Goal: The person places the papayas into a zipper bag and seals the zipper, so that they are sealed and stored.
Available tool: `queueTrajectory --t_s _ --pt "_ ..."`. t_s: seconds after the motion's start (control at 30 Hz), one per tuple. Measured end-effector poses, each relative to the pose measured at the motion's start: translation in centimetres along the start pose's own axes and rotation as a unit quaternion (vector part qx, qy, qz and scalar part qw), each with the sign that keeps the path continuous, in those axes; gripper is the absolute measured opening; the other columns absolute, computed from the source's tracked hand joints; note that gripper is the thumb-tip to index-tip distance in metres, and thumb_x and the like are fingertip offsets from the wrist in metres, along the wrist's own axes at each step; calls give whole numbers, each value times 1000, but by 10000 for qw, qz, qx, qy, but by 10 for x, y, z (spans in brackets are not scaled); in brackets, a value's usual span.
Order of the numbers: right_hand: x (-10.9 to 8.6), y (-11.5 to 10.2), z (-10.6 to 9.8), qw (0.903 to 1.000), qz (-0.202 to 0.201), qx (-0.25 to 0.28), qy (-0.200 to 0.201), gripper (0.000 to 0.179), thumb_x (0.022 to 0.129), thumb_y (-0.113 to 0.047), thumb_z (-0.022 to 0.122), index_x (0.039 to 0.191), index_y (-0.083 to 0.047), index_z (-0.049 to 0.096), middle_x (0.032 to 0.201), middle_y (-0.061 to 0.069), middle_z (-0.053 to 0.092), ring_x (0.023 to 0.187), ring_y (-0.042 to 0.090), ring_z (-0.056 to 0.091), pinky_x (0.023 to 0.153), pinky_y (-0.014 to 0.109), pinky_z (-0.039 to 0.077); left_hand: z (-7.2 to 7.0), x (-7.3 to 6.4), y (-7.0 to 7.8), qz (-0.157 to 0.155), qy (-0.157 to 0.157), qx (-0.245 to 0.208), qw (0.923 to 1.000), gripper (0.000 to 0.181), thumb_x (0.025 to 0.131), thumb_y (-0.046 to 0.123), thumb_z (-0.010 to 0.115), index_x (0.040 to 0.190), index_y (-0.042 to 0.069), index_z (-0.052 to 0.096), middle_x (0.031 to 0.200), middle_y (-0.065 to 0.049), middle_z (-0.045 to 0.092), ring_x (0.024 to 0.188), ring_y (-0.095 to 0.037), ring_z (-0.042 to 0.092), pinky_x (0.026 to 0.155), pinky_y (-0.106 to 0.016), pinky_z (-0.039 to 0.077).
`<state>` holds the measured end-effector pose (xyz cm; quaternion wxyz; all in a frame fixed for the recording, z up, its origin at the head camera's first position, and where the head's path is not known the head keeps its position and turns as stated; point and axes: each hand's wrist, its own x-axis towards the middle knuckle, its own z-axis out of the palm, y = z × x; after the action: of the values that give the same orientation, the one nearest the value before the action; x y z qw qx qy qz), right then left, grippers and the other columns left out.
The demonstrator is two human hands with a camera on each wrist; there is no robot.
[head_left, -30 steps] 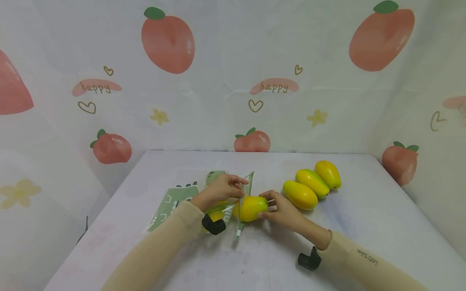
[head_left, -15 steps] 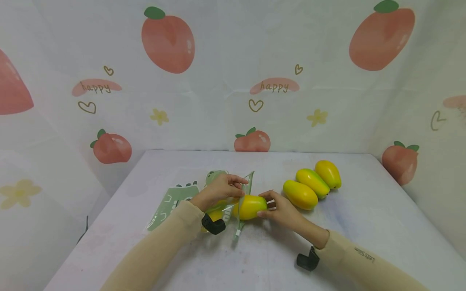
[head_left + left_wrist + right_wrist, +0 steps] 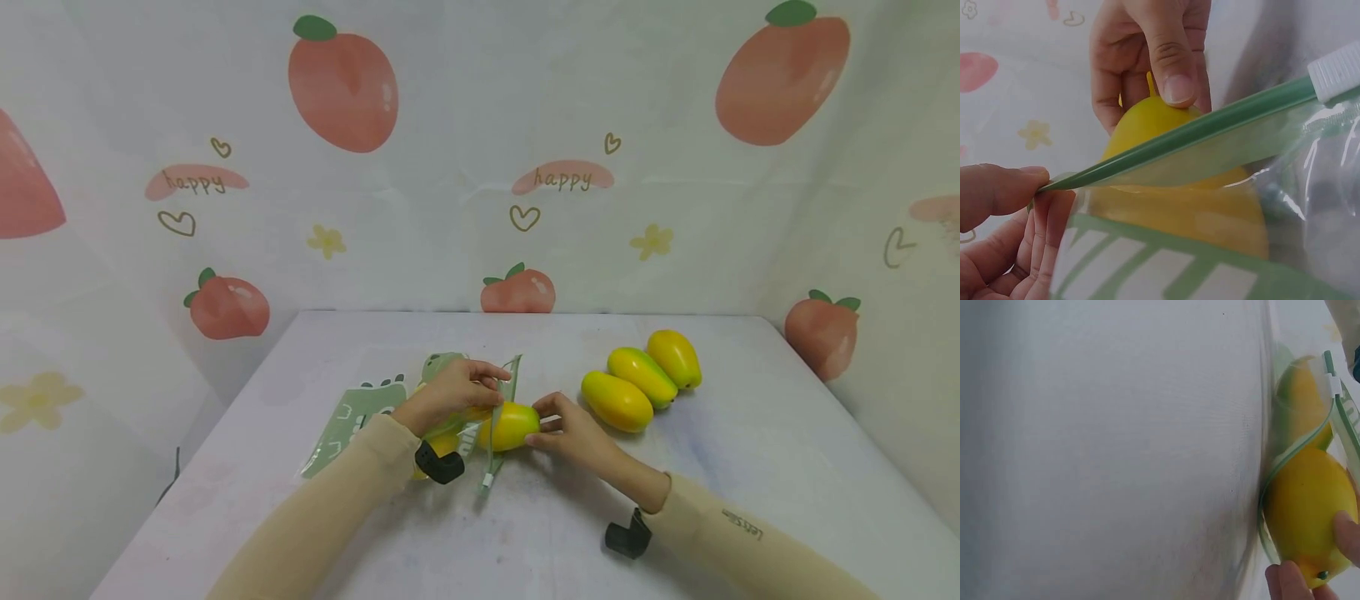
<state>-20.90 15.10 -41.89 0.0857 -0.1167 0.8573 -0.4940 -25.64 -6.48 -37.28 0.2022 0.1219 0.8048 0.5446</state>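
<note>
My left hand [image 3: 456, 392] pinches the green zip edge [image 3: 1210, 139] of a clear slider bag between thumb and fingers. The bag has a green and white print, and its white slider [image 3: 1336, 72] sits near the other end of the zip. Thumb and fingers of my right hand [image 3: 576, 432] grip the outer end of a yellow-green mango [image 3: 1310, 506]. That mango lies on its side in the bag's open mouth, its inner part behind the clear film. Deeper in the bag is more yellow fruit [image 3: 1302, 387], partly hidden by my left hand and wrist.
Three more yellow-green mangoes lie in a slanting row at the right; the nearest is a mango [image 3: 617, 402] just beyond my right hand. A flat green printed bag [image 3: 352, 421] lies left of my left hand. A fruit-print cloth [image 3: 442, 233] stands behind the white table [image 3: 525, 533].
My right hand has moved slightly left, and the mango it holds has slid farther into the bag. My left hand stays in place on the zip edge.
</note>
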Motion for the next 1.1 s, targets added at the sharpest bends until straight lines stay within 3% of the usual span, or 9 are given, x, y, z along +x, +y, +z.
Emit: queueTrajectory --t_s 0.3,0.47,0.77,1.1 --pt "1 0 4 9991 -255 -297 147 40 83 -15 76 115 0 58 102 11 62 93 24 66 83 37 55 -1 0 1 103 -47 -9 9999 36 86 2 67 122 -2 63 87 -5 57 75 -16 56 74 -24 55" --pt "2 -1 7 9994 -126 -293 127 41 83 -14 75 118 0 57 93 6 60 88 18 63 81 32 54 -1 -1 1 102 -30 20 9999 35 86 2 67 121 -2 64 88 -5 58 76 -15 57 74 -24 54" --pt "3 1 7 9991 -332 -267 -51 45 85 -14 74 124 1 56 100 6 64 94 21 65 84 34 55 -1 -1 1 24 37 57 10000 37 84 2 69 122 0 64 89 -5 58 76 -16 56 72 -20 52" --pt "7 -3 10 9978 -595 59 -268 41 87 -9 70 124 4 56 111 16 66 104 31 66 85 36 55 -3 -2 1 170 -27 42 9998 37 86 2 68 122 -2 63 90 -6 58 78 -15 56 71 -20 51"
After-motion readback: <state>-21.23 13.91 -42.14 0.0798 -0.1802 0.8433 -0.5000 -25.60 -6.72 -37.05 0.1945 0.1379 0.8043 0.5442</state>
